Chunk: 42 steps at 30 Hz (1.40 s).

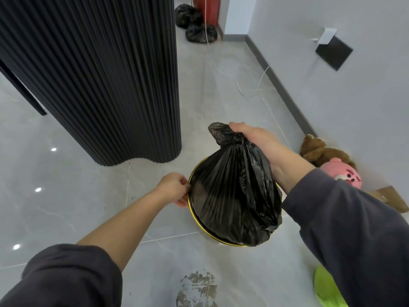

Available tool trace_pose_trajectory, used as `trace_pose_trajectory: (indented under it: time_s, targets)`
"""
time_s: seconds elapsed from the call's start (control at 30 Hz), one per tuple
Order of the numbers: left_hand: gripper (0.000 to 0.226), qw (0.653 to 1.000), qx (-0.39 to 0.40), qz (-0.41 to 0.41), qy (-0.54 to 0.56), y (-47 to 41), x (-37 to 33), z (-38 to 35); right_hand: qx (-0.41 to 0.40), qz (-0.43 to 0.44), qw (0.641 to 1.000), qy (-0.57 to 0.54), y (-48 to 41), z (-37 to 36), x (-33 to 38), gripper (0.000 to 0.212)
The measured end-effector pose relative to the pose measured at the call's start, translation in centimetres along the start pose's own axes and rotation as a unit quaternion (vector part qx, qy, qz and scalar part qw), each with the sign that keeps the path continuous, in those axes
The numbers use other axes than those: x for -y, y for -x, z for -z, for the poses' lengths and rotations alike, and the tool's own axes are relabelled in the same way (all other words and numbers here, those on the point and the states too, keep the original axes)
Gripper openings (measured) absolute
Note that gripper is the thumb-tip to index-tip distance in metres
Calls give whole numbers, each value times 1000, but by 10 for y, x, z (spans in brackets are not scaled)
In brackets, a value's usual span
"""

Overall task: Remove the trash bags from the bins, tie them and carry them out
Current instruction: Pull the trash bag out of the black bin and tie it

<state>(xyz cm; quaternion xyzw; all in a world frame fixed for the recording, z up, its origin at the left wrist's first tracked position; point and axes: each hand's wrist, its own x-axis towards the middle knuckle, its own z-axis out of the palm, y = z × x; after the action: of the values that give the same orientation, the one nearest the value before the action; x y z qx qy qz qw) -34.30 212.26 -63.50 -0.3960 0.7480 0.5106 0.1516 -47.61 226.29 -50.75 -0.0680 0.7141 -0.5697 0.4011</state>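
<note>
Trash bag (pixel 234 196): mouth gathered into a bunched neck, neck clamped in the fist of the right hand (pixel 256 140), loose flap protruding above the fist. Lower body of bag seated inside the bin (pixel 190 204), drawn up taut above the gold rim, not yet lifted clear. Left hand (pixel 174 189): fingers and thumb closed on the left edge of the bin rim, apparently to steady the bin against the upward pull. No knot visible at the neck; tying judged outstanding. Removal from this bin judged partly complete: liner edge free of the rim on the visible side, far side hidden behind the bag itself. Two further black bags (pixel 194 23), apparently tied, resting on the floor well apart from the bin, just beside a red panel (pixel 205 5) at the far end; judged finished units awaiting carry-out. Remaining steps, by judgement: lift clear of bin, knot the neck, carry out together with the two staged bags
</note>
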Motion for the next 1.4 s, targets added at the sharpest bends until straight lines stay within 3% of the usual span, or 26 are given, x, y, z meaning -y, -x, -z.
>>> trace_pose_trajectory:
  time_s: [0.2,0.33,0.47,0.53,0.73,0.83,0.9,1.0,1.07,1.13,1.2,1.23,1.3,1.4]
  targets:
    - [28,992,-12,8,122,16,-8,14,32,16,994,-107,17,-11,27,24]
    - [42,973,0,20,232,48,-8,66,94,37,983,-155,35,-51,57,32]
    - [48,956,-52,22,289,83,-3,125,143,44,976,-160,55,-111,79,32]
    - [34,954,-101,6,281,99,2,142,149,34,974,-165,59,-139,82,30]
    - [42,959,-176,-28,221,105,54,181,181,-31,961,-209,56,-208,54,31]
    - [43,977,-187,-45,97,97,95,186,161,-71,958,-227,38,-234,6,33]
    - [52,972,-199,-87,90,95,120,179,144,-113,951,-251,22,-242,-32,39]
    - [68,958,-148,-198,148,104,150,161,95,-170,935,-298,-1,-241,-79,40]
    - [72,966,-94,-220,99,105,163,145,72,-191,929,-310,-10,-241,-102,37]
    - [67,968,-115,-207,-79,93,177,129,69,-195,937,-283,-17,-243,-117,31]
    - [36,935,-222,-185,-207,80,181,120,99,-170,955,-222,-21,-245,-124,27]
    - [23,924,-272,-177,-204,76,180,120,109,-146,969,-169,-21,-244,-125,26]
    - [19,920,-325,-176,-130,70,181,125,114,-82,989,-50,-25,-237,-127,26]
    - [23,935,-326,-143,-5,66,176,130,103,-10,991,81,-31,-222,-132,26]
